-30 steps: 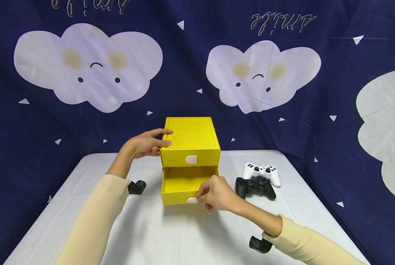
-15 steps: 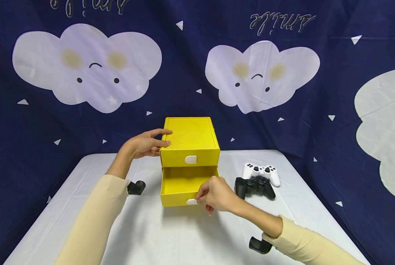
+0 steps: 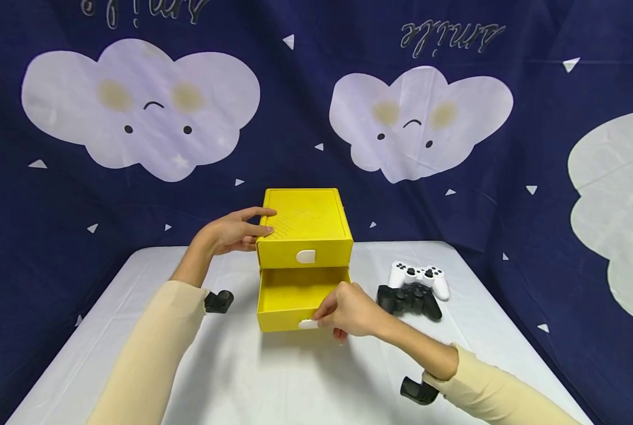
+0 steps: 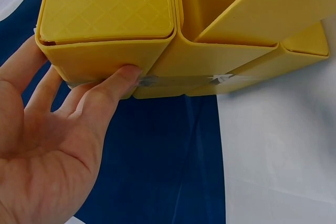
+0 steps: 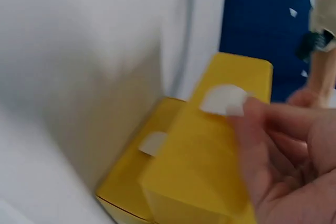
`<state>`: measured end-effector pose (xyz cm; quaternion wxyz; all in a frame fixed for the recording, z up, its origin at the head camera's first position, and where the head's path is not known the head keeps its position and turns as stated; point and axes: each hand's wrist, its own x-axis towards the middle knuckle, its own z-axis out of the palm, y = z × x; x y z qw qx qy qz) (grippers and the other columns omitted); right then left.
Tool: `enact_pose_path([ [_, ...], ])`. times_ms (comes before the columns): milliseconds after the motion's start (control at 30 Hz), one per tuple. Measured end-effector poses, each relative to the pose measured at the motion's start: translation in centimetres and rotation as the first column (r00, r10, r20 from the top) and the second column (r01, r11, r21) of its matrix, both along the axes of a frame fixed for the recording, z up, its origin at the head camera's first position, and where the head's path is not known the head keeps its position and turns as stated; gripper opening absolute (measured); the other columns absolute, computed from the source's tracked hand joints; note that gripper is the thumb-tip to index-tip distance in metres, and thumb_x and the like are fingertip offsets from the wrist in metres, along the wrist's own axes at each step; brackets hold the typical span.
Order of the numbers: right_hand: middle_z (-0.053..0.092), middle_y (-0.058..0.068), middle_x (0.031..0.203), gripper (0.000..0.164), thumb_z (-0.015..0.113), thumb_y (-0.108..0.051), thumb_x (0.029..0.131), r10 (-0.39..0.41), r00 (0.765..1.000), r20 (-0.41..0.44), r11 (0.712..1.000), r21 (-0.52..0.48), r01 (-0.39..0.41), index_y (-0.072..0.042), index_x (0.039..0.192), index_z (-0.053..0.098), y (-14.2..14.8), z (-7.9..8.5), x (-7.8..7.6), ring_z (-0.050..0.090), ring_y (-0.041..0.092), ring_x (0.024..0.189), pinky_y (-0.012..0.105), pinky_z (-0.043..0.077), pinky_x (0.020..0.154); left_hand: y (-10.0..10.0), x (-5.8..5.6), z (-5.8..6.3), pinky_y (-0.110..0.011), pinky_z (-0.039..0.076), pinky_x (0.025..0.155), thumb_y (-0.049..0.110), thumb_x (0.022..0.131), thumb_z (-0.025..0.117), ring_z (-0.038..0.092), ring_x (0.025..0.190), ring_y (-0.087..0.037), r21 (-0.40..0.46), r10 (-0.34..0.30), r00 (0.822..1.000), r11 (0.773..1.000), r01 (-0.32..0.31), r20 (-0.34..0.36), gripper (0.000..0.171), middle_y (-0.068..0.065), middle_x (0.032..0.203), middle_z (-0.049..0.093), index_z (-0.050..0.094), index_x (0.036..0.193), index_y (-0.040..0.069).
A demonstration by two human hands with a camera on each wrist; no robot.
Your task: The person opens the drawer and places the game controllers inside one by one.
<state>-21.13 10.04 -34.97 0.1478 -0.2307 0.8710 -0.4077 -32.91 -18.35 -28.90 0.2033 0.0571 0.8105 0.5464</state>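
A yellow drawer cabinet [image 3: 308, 215] with white pull tabs stands on the table. Its top drawer [image 3: 279, 255] is closed. The drawer below it [image 3: 289, 295] is pulled out, with bare yellow inside. My right hand [image 3: 353, 310] pinches this drawer's white handle [image 3: 308, 324] between thumb and fingers; the right wrist view shows the grip, somewhat blurred. My left hand [image 3: 235, 231] rests on the cabinet's upper left edge, some fingers on top and others along the side wall [image 4: 105, 59]. A third closed drawer [image 5: 131, 174] shows beneath in the right wrist view.
A white game controller [image 3: 437, 283] and a black game controller [image 3: 410, 300] lie against each other right of the cabinet, on the white-covered table [image 3: 295, 378]. A dark blue curtain [image 3: 289, 106] with cloud prints hangs behind and at the sides.
The pulled-out drawer has come slightly further toward me over the first half second, with my right hand on its handle. Since then it looks still; my left hand has stayed on the cabinet.
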Motion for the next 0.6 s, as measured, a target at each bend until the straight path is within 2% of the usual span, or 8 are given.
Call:
enact_pose_path([
  [133, 0.074, 0.003, 0.066, 0.018, 0.079, 0.0, 0.082, 0.067, 0.997, 0.035, 0.993, 0.099, -0.07, -0.003, 0.1, 0.081, 0.3, 1.5, -0.2, 0.064, 0.019, 0.046, 0.032, 0.056, 0.047, -0.1, 0.1, 0.2, -0.033, 0.057, 0.092, 0.026, 0.1, 0.067, 0.062, 0.089, -0.018, 0.009, 0.002, 1.0, 1.0, -0.003, 0.004, 0.064, -0.011, 0.139, 0.053, 0.038, 0.157, 0.031],
  [233, 0.074, 0.002, 0.069, 0.018, 0.081, -0.006, 0.083, 0.087, 0.996, 0.027, 0.987, 0.134, -0.089, -0.007, 0.1, 0.082, 0.8, 2.7, -0.5, 0.065, 0.019, 0.051, 0.032, 0.058, 0.052, -0.1, 0.2, 0.3, -0.032, 0.056, 0.091, 0.026, 0.1, 0.067, 0.061, 0.088, -0.017, 0.012, -0.002, 1.0, 1.0, 0.002, -0.001, 0.064, -0.011, 0.138, 0.053, 0.037, 0.157, 0.03],
  [400, 0.074, 0.006, 0.072, 0.019, 0.081, -0.01, 0.083, 0.062, 0.998, -0.007, 0.99, 0.129, -0.061, -0.008, 0.101, 0.081, 2.1, 4.0, -1.4, 0.067, 0.02, 0.059, 0.032, 0.059, 0.06, -0.1, 0.3, 0.3, -0.04, 0.052, 0.103, 0.027, 0.1, 0.067, 0.061, 0.095, -0.019, 0.006, -0.017, 1.0, 1.0, 0.017, -0.004, 0.066, -0.012, 0.147, 0.046, 0.036, 0.158, 0.029],
  [600, 0.076, 0.002, 0.081, 0.022, 0.08, -0.014, 0.083, 0.021, 0.998, -0.055, 0.991, 0.135, -0.014, -0.005, 0.103, 0.08, 4.4, 4.8, -2.7, 0.067, 0.019, 0.07, 0.031, 0.058, 0.066, -0.2, 0.4, 0.2, -0.046, 0.047, 0.11, 0.027, 0.099, 0.068, 0.063, 0.105, -0.021, 0.004, -0.02, 1.0, 1.0, 0.02, -0.002, 0.068, -0.013, 0.155, 0.041, 0.035, 0.159, 0.028],
])
